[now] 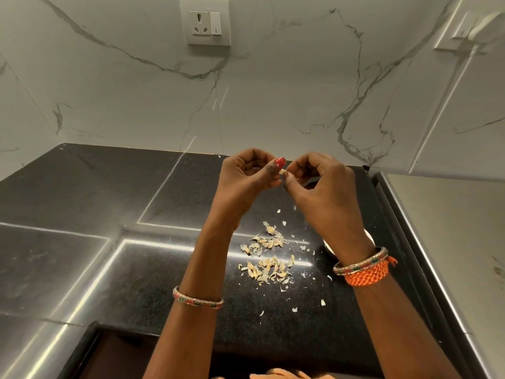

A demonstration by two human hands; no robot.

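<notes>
Your left hand [247,175] and right hand [314,181] both pinch one small garlic clove [283,171] above the peels [269,258] scattered on the bench [136,214].

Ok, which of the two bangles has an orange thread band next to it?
The bangle on the right wrist: an orange woven band sits right beside it, on the forearm side. The left wrist's bangle is alone.

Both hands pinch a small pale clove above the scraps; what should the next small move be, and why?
Probably the right hand strips a bit of skin off the clove while the left hand steadies it, letting it drop. Both pinch the clove between fingertips, and peel scraps lie on the counter below.
</notes>
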